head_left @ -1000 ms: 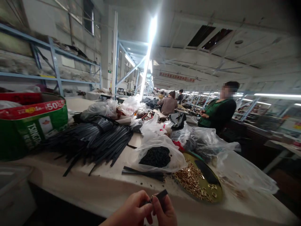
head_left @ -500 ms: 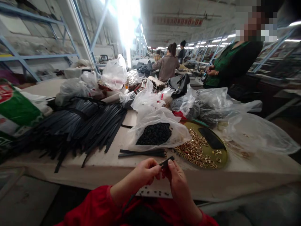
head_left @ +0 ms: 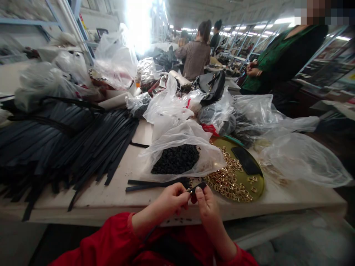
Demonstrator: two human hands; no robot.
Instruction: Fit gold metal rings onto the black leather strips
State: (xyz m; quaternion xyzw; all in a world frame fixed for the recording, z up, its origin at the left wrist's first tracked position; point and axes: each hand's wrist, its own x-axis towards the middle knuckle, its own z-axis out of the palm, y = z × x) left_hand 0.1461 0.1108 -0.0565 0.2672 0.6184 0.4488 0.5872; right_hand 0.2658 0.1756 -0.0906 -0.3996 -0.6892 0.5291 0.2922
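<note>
1. Just to the near left of the brass-coloured tray (head_left: 259, 183), above the front edge of the tabletop (head_left: 111, 197), both hands meet on one black strip (head_left: 200, 187).
2. The left hand (head_left: 174, 198) pinches the strip's inner end between thumb and forefinger; a small gold glint shows there, too small to identify.
3. The right hand (head_left: 208, 204) grasps the strip too, thumb pressed along its face, the free end poking past the thumb toward the tray. Gripping it from both sides probably keeps a small, bendy piece steady.
4. Inside the tray, gold buckles (head_left: 229, 181) are heaped beside a dark slab (head_left: 246, 161); the raised rim likely stops them scattering.
5. Left of the tray and overlapping its edge, an open plastic bag (head_left: 215, 162) holds black pieces (head_left: 176, 159), its mouth facing the person, seemingly for easy reach.
6. Farther left of the tray lie a few loose strips (head_left: 163, 183), then a large strip pile (head_left: 91, 147).
</note>
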